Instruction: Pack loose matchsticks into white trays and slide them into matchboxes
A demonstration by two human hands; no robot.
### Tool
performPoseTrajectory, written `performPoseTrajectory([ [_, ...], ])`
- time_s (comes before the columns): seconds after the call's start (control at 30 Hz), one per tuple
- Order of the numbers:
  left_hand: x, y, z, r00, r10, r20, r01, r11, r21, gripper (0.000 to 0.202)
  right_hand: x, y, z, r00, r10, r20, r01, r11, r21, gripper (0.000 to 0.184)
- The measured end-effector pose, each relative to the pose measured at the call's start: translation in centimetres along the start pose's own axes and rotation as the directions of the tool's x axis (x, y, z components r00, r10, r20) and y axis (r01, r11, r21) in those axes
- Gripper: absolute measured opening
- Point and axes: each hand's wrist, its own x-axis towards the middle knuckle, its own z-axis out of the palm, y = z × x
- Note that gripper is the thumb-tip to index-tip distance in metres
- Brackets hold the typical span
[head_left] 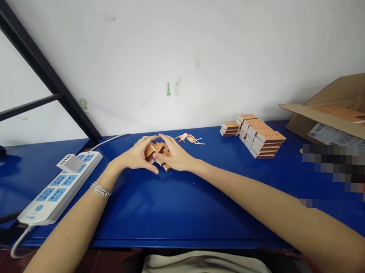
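A small heap of matchboxes, brown and orange with white ends, lies loose on the blue table. My left hand curves around its left side, thumb stretched out in front and fingers reaching behind. From the right, my right hand cups the heap, its thumb lying over the boxes and its fingers extended behind them. The fingertips of both hands come close together at the back. Both hands are open around the pile, which they partly hide. Just behind my right hand lie loose matchsticks with red tips.
Stacked matchboxes stand at the back right by the wall. Beyond them is an open cardboard box with orange packs inside. A white power strip with a plugged-in adapter lies left, beside a black metal frame.
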Motion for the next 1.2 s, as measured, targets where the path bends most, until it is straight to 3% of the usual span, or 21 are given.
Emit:
performPoseTrajectory([
  [0.13, 0.2, 3.0, 0.5, 0.999, 0.037, -0.02, -0.035, 0.993, 0.11, 0.113, -0.6, 0.2, -2.8, 0.991, -0.014, -0.132, 0.008, 0.999, -0.05, 0.058],
  [0.27, 0.7, 5.1, 1.6, 0.992, 0.13, 0.002, -0.128, 0.972, 0.199, 0.095, -2.8, 0.7, -5.2, 0.992, 0.027, -0.125, -0.052, 0.977, -0.207, 0.036],
  [0.43, 0.9, 4.8, 1.8, 0.996, 0.076, 0.041, -0.084, 0.953, 0.293, 0.053, -4.1, 0.5, -5.8, 0.999, 0.052, 0.009, -0.046, 0.942, -0.334, 0.023],
  [0.6, 0.7, 3.6, 0.9, 0.999, -0.053, 0.001, 0.05, 0.941, 0.334, 0.041, -3.7, -0.8, -7.2, 0.999, 0.041, -0.021, -0.046, 0.904, -0.426, 0.02],
  [0.7, 0.7, 3.3, 0.9, 0.998, -0.062, -0.027, 0.068, 0.943, 0.325, 0.036, -4.0, -1.3, -8.3, 0.996, 0.049, -0.081, -0.076, 0.922, -0.38, 0.022],
  [0.8, 0.9, 3.7, 1.1, 0.995, 0.015, -0.1, 0.016, 0.954, 0.299, 0.039, -4.4, -1.6, -8.8, 0.991, 0.022, -0.129, -0.065, 0.938, -0.34, 0.021],
  [0.93, 1.2, 5.0, 2.0, 0.966, 0.092, -0.241, -0.028, 0.966, 0.255, 0.042, -4.5, -1.2, -8.2, 0.992, 0.05, -0.12, -0.075, 0.974, -0.214, 0.033],
  [1.03, 1.5, 6.1, 2.7, 0.948, 0.149, -0.28, -0.097, 0.977, 0.19, 0.037, -4.3, -0.4, -7.2, 0.991, 0.108, -0.082, -0.111, 0.993, -0.037, 0.048],
  [1.2, 1.7, 6.8, 3.4, 0.926, 0.171, -0.337, -0.15, 0.985, 0.087, 0.033, -4.1, 0.1, -5.6, 0.982, 0.168, -0.09, -0.137, 0.95, 0.281, 0.025],
])
